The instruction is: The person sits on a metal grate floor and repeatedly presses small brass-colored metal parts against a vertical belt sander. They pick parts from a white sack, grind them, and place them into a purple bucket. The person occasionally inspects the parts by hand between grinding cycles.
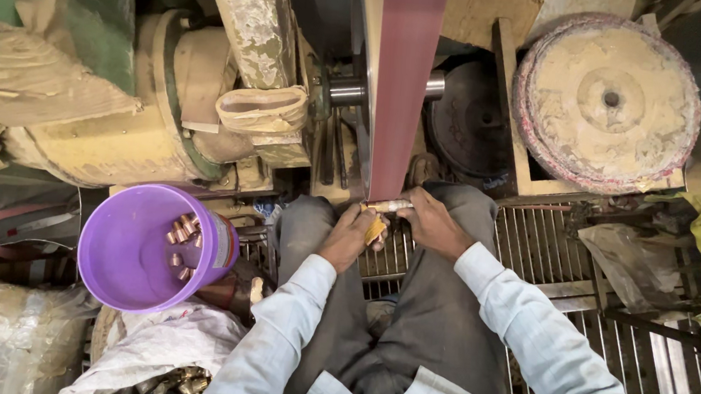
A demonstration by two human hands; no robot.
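Both my hands hold a short metal rod (389, 205) crosswise against the lower end of a dark red sanding belt (406, 85). My left hand (351, 234) grips the rod's left end through a yellow pad (376, 226). My right hand (432, 223) pinches the rod's right end. I sit with grey trousers and pale blue sleeves directly below the belt.
A purple bucket (125, 258) at my left holds several copper-coloured pieces (184, 232). A dusty motor housing (135, 122) and duct stand behind it. A round buffing wheel (608, 100) leans at the upper right. A metal grate (546, 254) lies under my right arm. White sacks lie at the lower left.
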